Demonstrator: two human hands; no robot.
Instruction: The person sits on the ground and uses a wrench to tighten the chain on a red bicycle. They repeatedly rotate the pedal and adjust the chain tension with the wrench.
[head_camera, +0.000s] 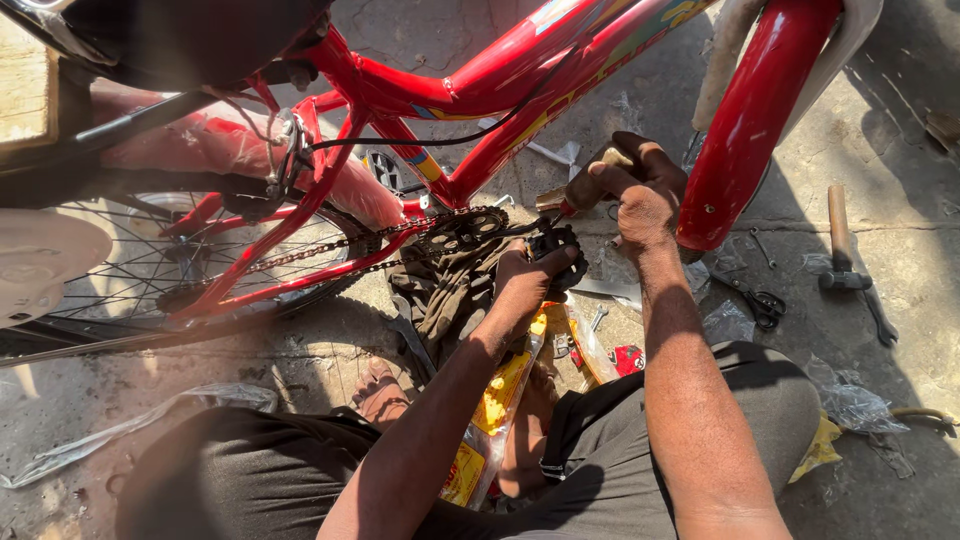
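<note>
The concrete floor (900, 130) carries a hammer (840, 250) at the right, with scissors (762, 305) just left of it. A dark rag (440, 290) lies under the chain. Clear plastic wrap (130, 425) trails at the left; yellow packets (500, 400) lie in the middle.

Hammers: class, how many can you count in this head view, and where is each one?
2. One hammer is gripped in the right hand beside the red bicycle frame; the other hammer lies on the ground at right. Others may be hidden.
</note>
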